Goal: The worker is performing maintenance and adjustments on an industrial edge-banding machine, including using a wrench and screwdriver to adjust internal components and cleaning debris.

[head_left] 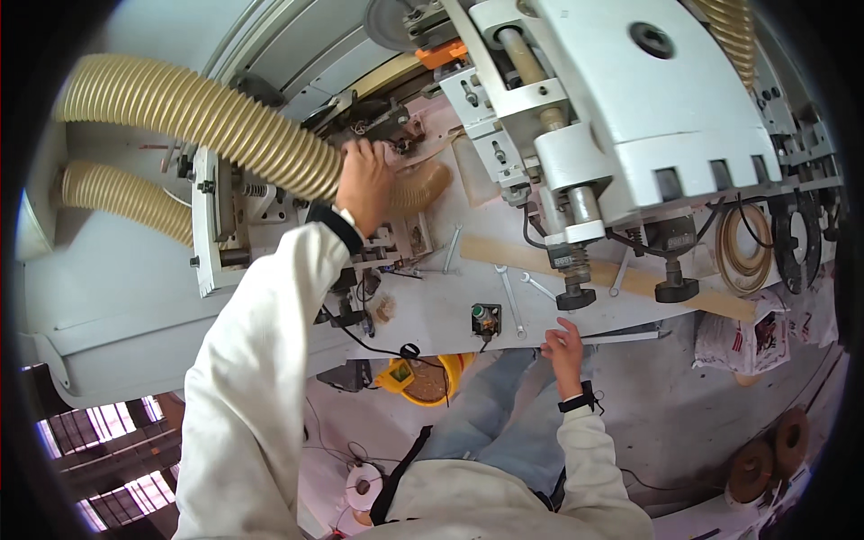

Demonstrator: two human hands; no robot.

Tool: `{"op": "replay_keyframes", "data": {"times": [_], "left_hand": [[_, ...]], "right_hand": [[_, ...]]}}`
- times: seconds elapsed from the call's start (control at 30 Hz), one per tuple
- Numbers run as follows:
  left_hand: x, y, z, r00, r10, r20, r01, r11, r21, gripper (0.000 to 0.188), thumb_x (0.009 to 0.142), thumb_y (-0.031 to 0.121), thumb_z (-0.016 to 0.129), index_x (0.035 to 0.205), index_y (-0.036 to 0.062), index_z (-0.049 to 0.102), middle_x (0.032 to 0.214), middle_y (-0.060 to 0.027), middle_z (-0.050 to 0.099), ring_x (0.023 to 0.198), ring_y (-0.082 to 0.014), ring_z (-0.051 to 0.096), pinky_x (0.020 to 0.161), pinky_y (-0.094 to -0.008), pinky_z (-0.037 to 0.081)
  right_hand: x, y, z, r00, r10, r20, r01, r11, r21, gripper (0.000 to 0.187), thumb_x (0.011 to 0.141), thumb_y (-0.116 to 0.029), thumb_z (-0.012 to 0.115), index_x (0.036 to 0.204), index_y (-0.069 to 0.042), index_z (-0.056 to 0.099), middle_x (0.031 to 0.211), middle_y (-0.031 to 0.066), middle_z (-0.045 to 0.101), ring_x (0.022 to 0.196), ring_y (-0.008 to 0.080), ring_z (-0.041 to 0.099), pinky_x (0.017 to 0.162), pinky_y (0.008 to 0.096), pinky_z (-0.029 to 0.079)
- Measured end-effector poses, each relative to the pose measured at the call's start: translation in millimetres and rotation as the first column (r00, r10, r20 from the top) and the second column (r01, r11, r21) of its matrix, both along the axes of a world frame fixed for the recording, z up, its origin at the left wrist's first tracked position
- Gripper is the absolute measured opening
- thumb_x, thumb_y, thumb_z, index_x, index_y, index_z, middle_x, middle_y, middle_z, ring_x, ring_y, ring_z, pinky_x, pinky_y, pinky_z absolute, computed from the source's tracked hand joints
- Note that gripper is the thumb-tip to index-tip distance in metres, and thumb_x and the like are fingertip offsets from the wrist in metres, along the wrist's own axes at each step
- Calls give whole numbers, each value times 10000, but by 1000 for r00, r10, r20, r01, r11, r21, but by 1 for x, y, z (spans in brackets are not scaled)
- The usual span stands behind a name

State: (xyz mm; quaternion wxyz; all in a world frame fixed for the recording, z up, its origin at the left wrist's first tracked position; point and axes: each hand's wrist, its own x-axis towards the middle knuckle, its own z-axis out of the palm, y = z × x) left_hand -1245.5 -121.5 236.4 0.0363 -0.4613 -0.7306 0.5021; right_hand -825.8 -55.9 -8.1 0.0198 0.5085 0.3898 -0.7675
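Left hand (pixel 364 191) at the big hose

I look down from far off and see its fingers bent, about half closed, at the low end of the big hose (pixel 198 108). They seem to touch it, but I cannot tell if they grip it. The hose is tan and ribbed and comes in from the upper left. More tan hose (pixel 421 187) shows just right of the hand; I cannot tell if it is the same piece.

I see the right hand (pixel 564 360) near the front edge of the white table (pixel 423 310). Its fingers are loose and partly open, and it holds nothing that I can see. Near it are a small button box (pixel 486 319) with a green button and a long spanner (pixel 510 301).

Below the table edge is a yellow bucket (pixel 462 367). Brown, crumbly stuff (pixel 425 389) is inside. On the right, I see a plastic bag (pixel 742 337) with red print on it; I cannot tell what it holds.

The white machine (pixel 666 117) has a little number window (pixel 564 262) above a black knob (pixel 576 300).
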Motion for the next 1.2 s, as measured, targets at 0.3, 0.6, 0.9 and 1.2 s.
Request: {"op": "replay_keyframes", "data": {"times": [0.3,0.6,0.9,1.2], "left_hand": [[112,0,85,951,42,306,-59,997,45,422,602,197,732,973,0,684,1013,-145,668,1061,-304,596,1068,-456,347],[124,-21,96,925,90,369,-103,995,15,534,596,200,712,1084,-12,665,1066,-166,652,1116,-327,572,1162,-506,276],[155,-49,118,894,179,412,-179,983,-38,541,627,194,709,1120,-21,655,1046,-158,638,1120,-323,566,1208,-525,228],[142,-69,118,831,80,551,-160,982,98,524,658,185,655,1117,-67,635,989,-203,610,1065,-360,564,1152,-508,313]], "right_hand": [[13,16,-1,996,45,-71,-46,999,-9,328,921,-106,657,1244,-84,607,973,22,636,788,107,636,699,250,533],[14,24,-1,992,114,-54,-108,990,95,241,909,-102,673,1144,-53,655,909,37,658,727,109,626,644,242,510],[-221,-16,152,780,209,-590,5,941,340,148,939,-76,634,1056,12,655,903,46,687,800,76,606,708,239,496],[-506,-45,127,790,32,-612,201,930,308,194,865,-64,691,1043,12,673,836,66,702,709,133,662,633,247,510]]}}
